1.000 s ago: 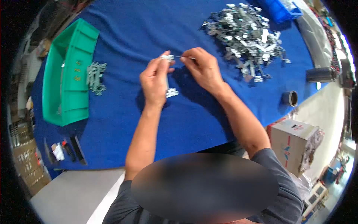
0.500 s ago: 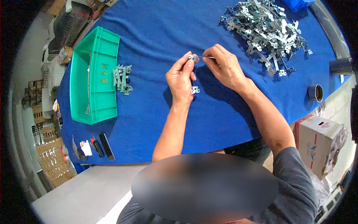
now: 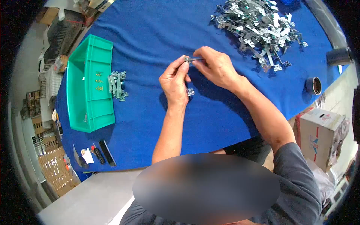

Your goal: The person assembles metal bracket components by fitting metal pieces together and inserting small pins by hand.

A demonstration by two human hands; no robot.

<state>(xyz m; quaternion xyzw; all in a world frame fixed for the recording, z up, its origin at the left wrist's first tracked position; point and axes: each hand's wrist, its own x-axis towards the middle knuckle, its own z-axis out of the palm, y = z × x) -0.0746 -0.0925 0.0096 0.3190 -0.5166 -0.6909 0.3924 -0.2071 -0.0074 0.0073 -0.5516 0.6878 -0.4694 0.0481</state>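
My left hand [image 3: 175, 81] is closed around a small metal bracket [image 3: 187, 59], one end of it showing between thumb and forefinger. A second silver end piece [image 3: 191, 92] sticks out below my palm; whether it belongs to the same bracket is hidden by the fingers. Between the pinched fingers of my right hand [image 3: 219, 68] is a thin, dark, rod-like piece [image 3: 198, 59]. Its tip meets the bracket's upper end. Too little of it shows to name its kind.
A large pile of metal brackets [image 3: 258, 30] lies at the back right. Several more brackets [image 3: 118, 85] are stacked beside a green bin [image 3: 101, 122]. A phone [image 3: 107, 153] rests near the front left edge, and a roll of tape [image 3: 313, 86] at the right.
The whole view has shifted slightly. More of the thin piece shows between my hands, and the bracket's upper end has turned a little in my left fingers.
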